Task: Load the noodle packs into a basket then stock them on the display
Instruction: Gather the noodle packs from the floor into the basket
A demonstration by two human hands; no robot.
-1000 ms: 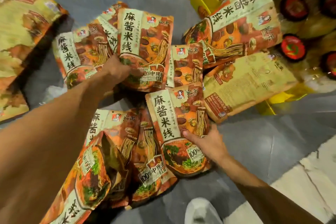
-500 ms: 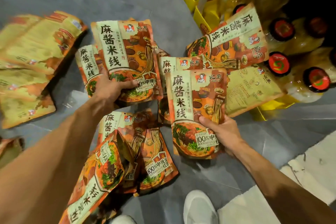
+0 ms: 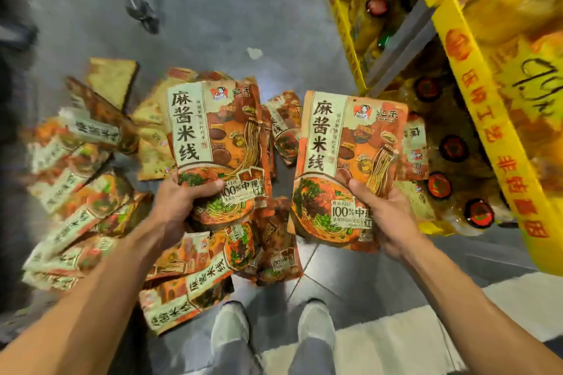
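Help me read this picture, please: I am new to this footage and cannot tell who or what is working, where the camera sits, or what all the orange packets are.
No machine here: a person works with two bare hands, and one wide-angle camera on the person's head looks forward and down, so you see forearms and, at the bottom, the person's shoes. The left hand has its grip on the lower part of one noodle pack; the right hand holds a second noodle pack the same way, both upright with the printed front facing the camera. Below them many more packs lie scattered on the grey floor. On the right stand yellow shelves with red-capped bottles. No basket is in view.
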